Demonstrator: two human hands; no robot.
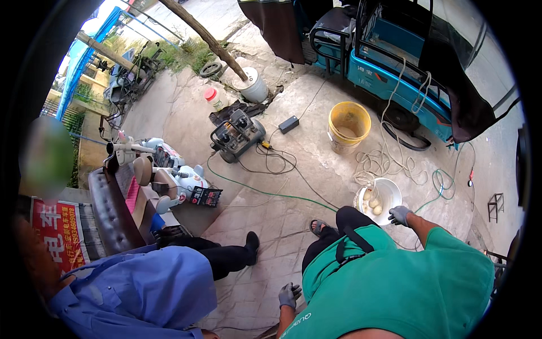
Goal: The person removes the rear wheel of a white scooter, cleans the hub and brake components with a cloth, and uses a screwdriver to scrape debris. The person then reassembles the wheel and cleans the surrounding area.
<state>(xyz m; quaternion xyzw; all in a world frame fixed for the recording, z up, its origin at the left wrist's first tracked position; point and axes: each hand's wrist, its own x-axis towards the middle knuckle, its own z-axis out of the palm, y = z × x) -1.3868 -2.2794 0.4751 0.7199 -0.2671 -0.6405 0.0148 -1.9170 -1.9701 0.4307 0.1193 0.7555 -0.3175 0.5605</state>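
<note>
My right hand (pixel 400 216), in a grey glove, is beside the rim of a white bucket (pixel 390 192) at the lower right, its fingers loosely curved and apart. Round pale objects (pixel 374 204) lie inside the bucket. Low in the middle, my left hand (pixel 289 295), also gloved, hangs by my left side with fingers apart, holding nothing visible. A green hose (pixel 265 192) runs across the ground toward my feet.
A co-worker in blue (pixel 141 288) is at my left, near a padded seat (pixel 113 220) and scooters (pixel 180 181). Ahead are a compressor (pixel 237 135), cables and a yellow bucket (pixel 349 127). A blue three-wheeler (pixel 372 79) stands upper right, a pole (pixel 206 37) upper middle.
</note>
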